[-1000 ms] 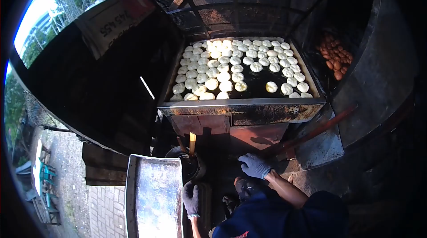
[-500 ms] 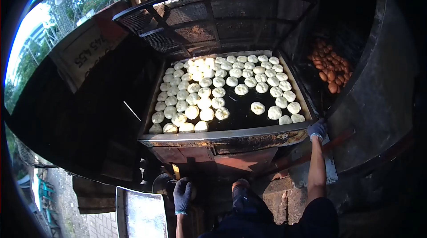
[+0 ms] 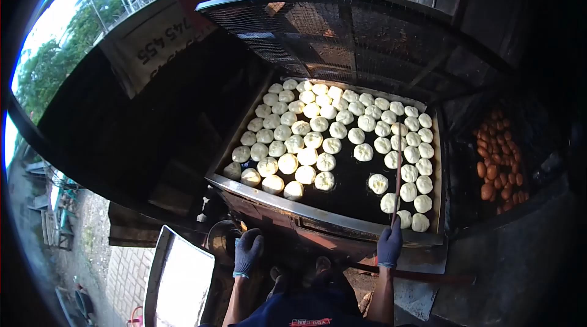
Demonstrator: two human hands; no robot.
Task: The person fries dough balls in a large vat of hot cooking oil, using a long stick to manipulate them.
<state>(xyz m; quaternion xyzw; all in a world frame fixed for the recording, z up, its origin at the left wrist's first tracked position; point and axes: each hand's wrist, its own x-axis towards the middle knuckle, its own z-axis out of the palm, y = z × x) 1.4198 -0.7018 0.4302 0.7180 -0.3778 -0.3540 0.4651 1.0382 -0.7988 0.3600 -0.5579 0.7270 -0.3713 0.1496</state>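
Note:
My right hand (image 3: 389,246), in a grey knitted glove, is closed around the lower end of a long thin stick (image 3: 398,174). The stick reaches away from me over the right side of a wide rectangular pan (image 3: 361,224). Many round, pale dough buns (image 3: 363,152) lie in the pan on a dark, shiny bottom, packed closely at the left and back and sparser in the middle right. My left hand (image 3: 247,252), also gloved, hangs below the pan's front edge with its fingers curled in. I see nothing in it.
A mesh-covered lid (image 3: 306,33) stands raised behind the pan. Reddish-brown oval pieces (image 3: 498,162) lie heaped at the right. A bright metal tray (image 3: 180,278) leans at the lower left. A lettered banner (image 3: 156,52) hangs on the dark curved wall at the left.
My right hand has moved left from the pan's right corner and now holds the stick over the buns. My left hand has stayed low. The view has turned and shifted.

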